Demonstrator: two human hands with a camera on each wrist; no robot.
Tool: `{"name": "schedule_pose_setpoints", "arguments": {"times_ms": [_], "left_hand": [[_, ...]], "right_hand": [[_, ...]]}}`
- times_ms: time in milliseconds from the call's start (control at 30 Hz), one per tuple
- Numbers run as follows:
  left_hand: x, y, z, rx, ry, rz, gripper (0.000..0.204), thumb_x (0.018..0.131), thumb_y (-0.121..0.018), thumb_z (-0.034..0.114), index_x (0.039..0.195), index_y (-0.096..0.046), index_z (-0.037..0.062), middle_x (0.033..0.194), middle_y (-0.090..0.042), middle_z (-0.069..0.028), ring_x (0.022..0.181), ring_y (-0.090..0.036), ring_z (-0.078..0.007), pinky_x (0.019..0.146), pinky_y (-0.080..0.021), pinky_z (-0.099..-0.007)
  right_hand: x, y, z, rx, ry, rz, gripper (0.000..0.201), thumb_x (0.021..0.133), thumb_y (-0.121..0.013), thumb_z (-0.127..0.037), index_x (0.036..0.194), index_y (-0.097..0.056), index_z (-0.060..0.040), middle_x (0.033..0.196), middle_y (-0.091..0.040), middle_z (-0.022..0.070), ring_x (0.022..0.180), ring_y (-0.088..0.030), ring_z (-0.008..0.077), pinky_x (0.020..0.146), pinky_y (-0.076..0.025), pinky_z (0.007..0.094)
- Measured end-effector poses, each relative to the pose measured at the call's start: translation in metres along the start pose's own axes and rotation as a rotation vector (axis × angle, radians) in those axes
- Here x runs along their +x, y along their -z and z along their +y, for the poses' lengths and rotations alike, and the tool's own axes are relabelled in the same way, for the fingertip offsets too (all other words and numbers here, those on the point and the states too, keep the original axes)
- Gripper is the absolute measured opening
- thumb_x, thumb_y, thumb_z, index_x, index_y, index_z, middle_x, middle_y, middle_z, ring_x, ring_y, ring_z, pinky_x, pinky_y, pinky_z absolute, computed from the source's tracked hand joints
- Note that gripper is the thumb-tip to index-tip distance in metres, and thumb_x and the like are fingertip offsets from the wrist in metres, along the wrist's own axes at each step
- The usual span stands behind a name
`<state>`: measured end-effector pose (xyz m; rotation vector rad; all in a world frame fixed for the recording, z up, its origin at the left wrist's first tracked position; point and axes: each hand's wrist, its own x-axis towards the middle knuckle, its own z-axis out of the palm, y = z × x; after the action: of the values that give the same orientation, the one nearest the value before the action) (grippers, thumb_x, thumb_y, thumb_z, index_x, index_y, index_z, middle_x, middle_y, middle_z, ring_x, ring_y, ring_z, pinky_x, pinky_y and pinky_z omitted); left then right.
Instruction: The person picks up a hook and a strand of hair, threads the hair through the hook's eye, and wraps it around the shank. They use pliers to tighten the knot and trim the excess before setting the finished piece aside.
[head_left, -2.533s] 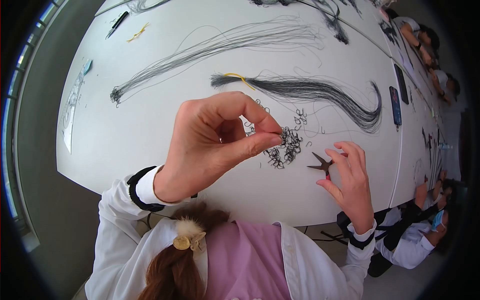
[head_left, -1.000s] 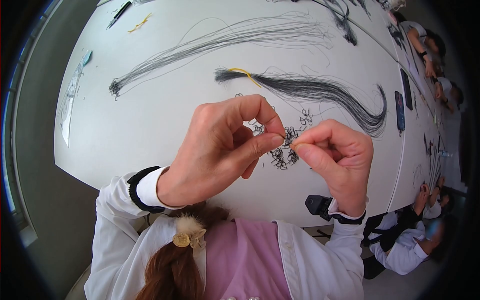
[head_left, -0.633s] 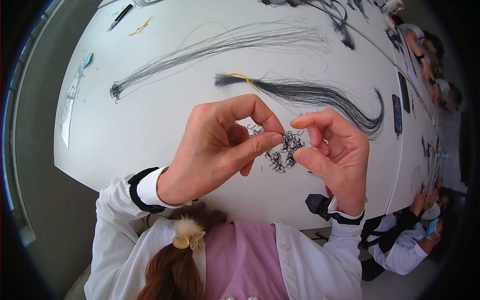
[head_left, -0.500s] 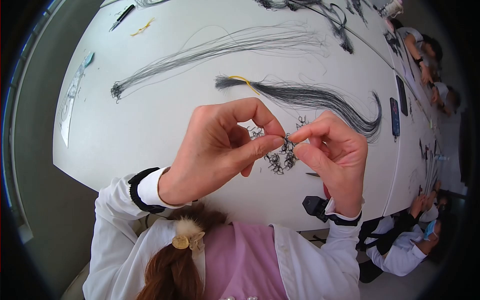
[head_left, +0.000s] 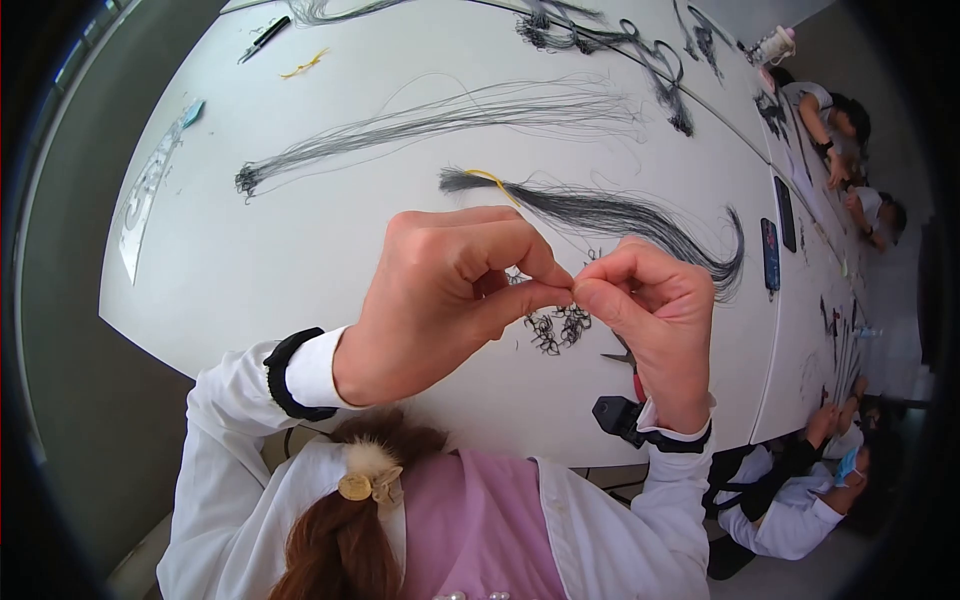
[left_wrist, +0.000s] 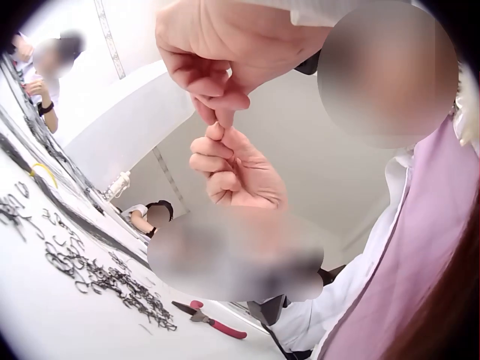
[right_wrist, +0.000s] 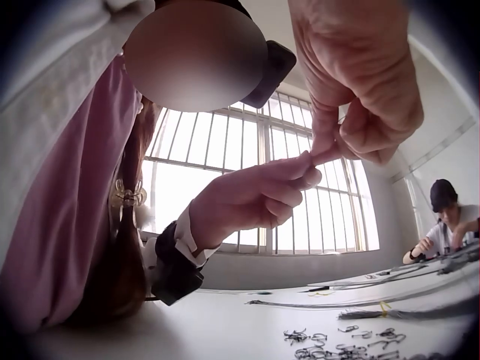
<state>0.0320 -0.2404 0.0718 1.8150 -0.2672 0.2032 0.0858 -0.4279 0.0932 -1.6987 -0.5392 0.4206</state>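
In the head view my left hand (head_left: 450, 290) pinches something tiny between thumb and index finger, and a small dark fish hook shows there in the earlier frames. My right hand (head_left: 655, 315) pinches right against those fingertips, on a thin line that is hidden between them now. The left wrist view has both pinches meeting, the left hand (left_wrist: 240, 45) above the right hand (left_wrist: 244, 176). Below the hands lies a pile of dark fish hooks (head_left: 548, 335). Red-handled pliers (left_wrist: 214, 322) lie beside the pile, partly behind my right wrist in the head view.
Past my hands lies a dark bundle of lines (head_left: 600, 208) with a yellow tie (head_left: 488, 178). Farther off is a looser bundle (head_left: 320, 148). A clear ruler (head_left: 142, 205) and a black pen (head_left: 265, 38) lie to the left, phones (head_left: 770, 255) to the right. Other people sit on the right.
My right hand came from near the pliers to the left fingertips. It opened slightly, showing a thin line, then pinched again against the left hand. The view shifted a little.
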Motion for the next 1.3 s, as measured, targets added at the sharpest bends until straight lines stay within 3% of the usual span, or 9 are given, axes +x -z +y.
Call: {"name": "schedule_pose_setpoints", "arguments": {"times_ms": [267, 333, 400, 600, 867, 1000, 1100, 1200, 1300], "left_hand": [[0.004, 0.015, 0.004, 0.093, -0.08, 0.067, 0.009, 0.08, -0.065, -0.001, 0.077, -0.058, -0.0006, 0.075, -0.06, -0.0038, 0.046, -0.054, -0.007, 0.041, -0.038, -0.0206], [0.001, 0.029, 0.002, 0.131, -0.086, 0.112, 0.007, 0.081, -0.064, -0.001, 0.077, -0.058, -0.0003, 0.071, -0.06, -0.0031, 0.046, -0.054, -0.0066, 0.04, -0.037, -0.0201], [-0.006, 0.053, 0.002, 0.19, 0.178, 0.113, 0.008, 0.081, -0.064, 0.001, 0.076, -0.059, 0.0003, 0.064, -0.059, -0.002, 0.046, -0.053, -0.0052, 0.04, -0.035, -0.0188], [-0.033, 0.138, -0.04, 0.468, 0.438, 0.331, 0.01, 0.082, -0.066, 0.009, 0.075, -0.062, 0.0023, 0.065, -0.06, -0.0026, 0.045, -0.049, -0.0059, 0.043, -0.037, -0.0184], [-0.051, 0.19, -0.09, 0.571, 0.637, 0.361, 0.011, 0.073, -0.069, 0.011, 0.077, -0.064, 0.0014, 0.067, -0.064, -0.0063, 0.048, -0.052, -0.0091, 0.043, -0.038, -0.0216], [-0.047, 0.195, -0.103, 0.538, 0.629, 0.397, 0.01, 0.072, -0.071, 0.005, 0.075, -0.063, 0.0004, 0.065, -0.064, -0.0088, 0.046, -0.052, -0.0094, 0.042, -0.038, -0.0189], [-0.044, 0.193, -0.107, 0.576, 0.631, 0.382, 0.016, 0.073, -0.073, 0.006, 0.071, -0.058, 0.0015, 0.061, -0.062, -0.0091, 0.044, -0.052, -0.0095, 0.041, -0.039, -0.0181], [-0.043, 0.194, -0.108, 0.613, 0.632, 0.378, 0.019, 0.072, -0.075, 0.007, 0.069, -0.056, 0.0023, 0.06, -0.061, -0.0086, 0.043, -0.051, -0.0096, 0.04, -0.039, -0.0176], [-0.041, 0.194, -0.103, 0.613, 0.665, 0.354, 0.014, 0.078, -0.071, 0.008, 0.072, -0.06, 0.0008, 0.06, -0.061, -0.0078, 0.044, -0.053, -0.0096, 0.039, -0.039, -0.0182]], "right_hand": [[0.025, 0.015, -0.007, 0.09, -0.204, -0.14, 0.003, 0.082, -0.065, -0.001, 0.083, -0.065, 0.0012, 0.074, -0.063, 0.002, 0.068, -0.057, 0.0046, 0.063, -0.045, 0.0178], [0.039, 0.027, -0.008, -0.073, -0.279, -0.25, 0.004, 0.08, -0.066, -0.002, 0.083, -0.065, 0.0004, 0.074, -0.063, 0.0013, 0.067, -0.056, 0.0044, 0.062, -0.044, 0.0181], [0.055, 0.044, -0.001, -0.147, -0.284, -0.343, 0.005, 0.079, -0.066, -0.005, 0.081, -0.065, -0.0011, 0.073, -0.062, -0.0004, 0.066, -0.054, 0.0032, 0.06, -0.041, 0.0173], [0.109, 0.114, 0.026, -0.421, -0.286, -0.386, 0.009, 0.08, -0.066, -0.016, 0.077, -0.064, -0.0077, 0.068, -0.057, -0.006, 0.06, -0.043, 0.0005, 0.054, -0.031, 0.0166], [0.179, 0.198, 0.064, -0.637, -0.47, -0.291, 0.009, 0.082, -0.064, -0.022, 0.08, -0.062, -0.0137, 0.074, -0.056, -0.0089, 0.061, -0.04, -0.0004, 0.053, -0.032, 0.0184], [0.193, 0.194, 0.086, -0.752, -0.312, -0.027, 0.016, 0.081, -0.064, -0.021, 0.09, -0.065, -0.0087, 0.074, -0.058, -0.0052, 0.064, -0.047, 0.005, 0.056, -0.038, 0.021], [0.189, 0.185, 0.101, -0.841, -0.06, 0.02, 0.02, 0.079, -0.065, -0.019, 0.094, -0.066, -0.0051, 0.078, -0.061, -0.0017, 0.069, -0.053, 0.0089, 0.063, -0.044, 0.0242], [0.165, 0.133, 0.071, -0.918, 0.077, -0.108, 0.018, 0.077, -0.065, -0.014, 0.091, -0.066, -0.0032, 0.079, -0.065, 0.0018, 0.073, -0.057, 0.0109, 0.069, -0.047, 0.0261], [0.14, 0.088, 0.062, -0.638, 0.08, -0.316, 0.015, 0.076, -0.065, -0.01, 0.087, -0.067, -0.0017, 0.079, -0.066, 0.0047, 0.069, -0.057, 0.0117, 0.069, -0.047, 0.0257]]}}
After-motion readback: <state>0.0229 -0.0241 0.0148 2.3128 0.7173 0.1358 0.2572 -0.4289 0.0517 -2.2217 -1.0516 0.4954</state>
